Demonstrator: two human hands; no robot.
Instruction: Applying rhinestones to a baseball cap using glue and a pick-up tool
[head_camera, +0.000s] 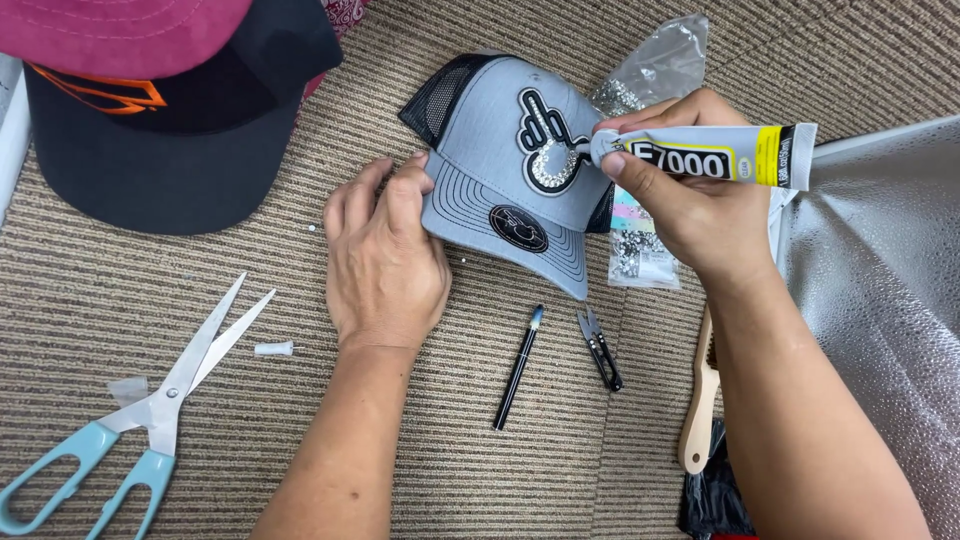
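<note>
A grey trucker cap (500, 160) with a black mesh back lies on the striped carpet, its front patch (548, 140) partly covered in rhinestones. My left hand (385, 255) rests on the carpet and holds the edge of the cap's brim. My right hand (670, 190) grips a white and yellow glue tube (720, 155), its nozzle touching the right side of the patch.
A black cap (170, 140) under a pink one sits at the top left. Open light-blue scissors (140, 410) and a small white tube cap (273, 349) lie at left. A black pen tool (519, 367), black snips (600, 348), rhinestone bags (645, 250), a wooden handle (700, 400) and silver sheeting (880, 280) are nearby.
</note>
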